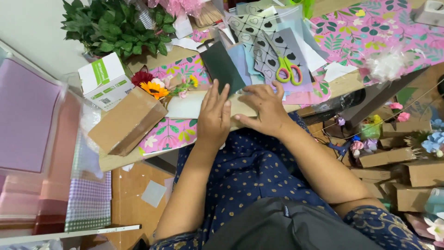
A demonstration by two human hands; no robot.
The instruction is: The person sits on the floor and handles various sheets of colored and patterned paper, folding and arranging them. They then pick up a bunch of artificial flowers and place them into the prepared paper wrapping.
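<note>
Pressing: both hands flat on a cream sheet (189, 107) at the table (344, 83) edge.
Left hand (213, 118): fingers straight and together, palm down, gripping nothing.
Right hand (261, 109): fingers spread, holding the sheet down.
Nearby: scissors (287, 69) just beyond the right hand; brown box (127, 121) left of the sheet.

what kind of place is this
Probably a craft or florist's workbench: stacked paper sheets, green-handled scissors, artificial flowers and small cardboard boxes, with both hands pressing a cream sheet.
</note>
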